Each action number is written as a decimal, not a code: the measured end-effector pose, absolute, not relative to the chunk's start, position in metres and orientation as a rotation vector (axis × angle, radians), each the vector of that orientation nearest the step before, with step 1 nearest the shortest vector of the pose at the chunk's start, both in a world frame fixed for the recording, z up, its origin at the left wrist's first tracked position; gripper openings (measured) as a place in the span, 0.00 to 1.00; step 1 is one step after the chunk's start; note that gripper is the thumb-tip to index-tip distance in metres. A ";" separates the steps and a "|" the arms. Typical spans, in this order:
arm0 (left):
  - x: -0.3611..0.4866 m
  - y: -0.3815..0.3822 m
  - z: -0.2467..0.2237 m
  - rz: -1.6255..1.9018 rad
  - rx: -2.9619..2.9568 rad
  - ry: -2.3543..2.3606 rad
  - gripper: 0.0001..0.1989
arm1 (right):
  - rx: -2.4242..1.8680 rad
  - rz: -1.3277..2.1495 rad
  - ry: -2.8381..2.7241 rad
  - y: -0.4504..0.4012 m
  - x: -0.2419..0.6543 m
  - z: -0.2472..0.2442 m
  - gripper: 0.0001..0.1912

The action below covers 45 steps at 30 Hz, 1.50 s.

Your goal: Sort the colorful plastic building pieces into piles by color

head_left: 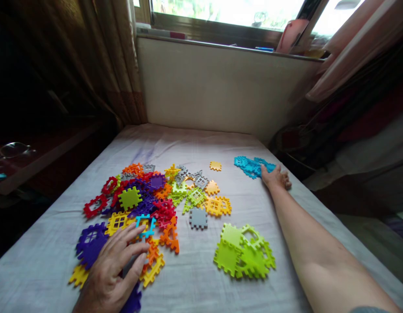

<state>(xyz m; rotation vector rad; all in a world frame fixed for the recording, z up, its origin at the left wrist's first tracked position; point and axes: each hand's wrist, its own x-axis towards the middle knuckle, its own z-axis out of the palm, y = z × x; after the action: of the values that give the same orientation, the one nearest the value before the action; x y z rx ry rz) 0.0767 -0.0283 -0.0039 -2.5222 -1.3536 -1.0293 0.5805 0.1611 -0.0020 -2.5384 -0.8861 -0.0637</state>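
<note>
My left hand [115, 265] is over the near edge of a mixed pile of plastic interlocking tiles, fingers stretched and a little apart. By its fingertips lies a light-blue frame tile [145, 226], with an orange and yellow frame tile [152, 265] beside the thumb. Purple tiles [92, 243] lie to its left. Part of the pile is hidden under this hand. At the far right, my right hand [276, 177] reaches to a cluster of blue tiles [250, 166]. Its thumb touches their right end, and its fingers are spread away from the thumb.
A stack of lime-green tiles [243, 252] lies front right on the pale sheet [195, 287]. A grey tile [198, 218] and yellow tiles [217, 205] lie at the pile's right side. Beyond stands a low wall [214, 87] under a window, with a curtain [113, 65] at left.
</note>
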 end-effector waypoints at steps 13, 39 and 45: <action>0.078 -0.029 -0.002 -1.005 -2.514 -1.349 0.09 | -2.190 -0.082 -1.583 0.199 0.513 0.019 0.26; 0.090 -0.028 -0.005 -1.150 -2.568 -1.456 0.12 | -2.030 0.095 -2.134 0.056 0.353 0.056 0.14; 0.088 -0.024 -0.007 -1.146 -2.594 -1.449 0.13 | -1.647 0.734 -1.381 0.013 0.431 0.062 0.24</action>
<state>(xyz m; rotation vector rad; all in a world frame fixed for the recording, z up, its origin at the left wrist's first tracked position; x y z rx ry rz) 0.0881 -0.0241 -0.0071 -2.5944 -1.4492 -1.1464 0.4311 0.0135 0.0622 -1.6474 -1.3810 0.7341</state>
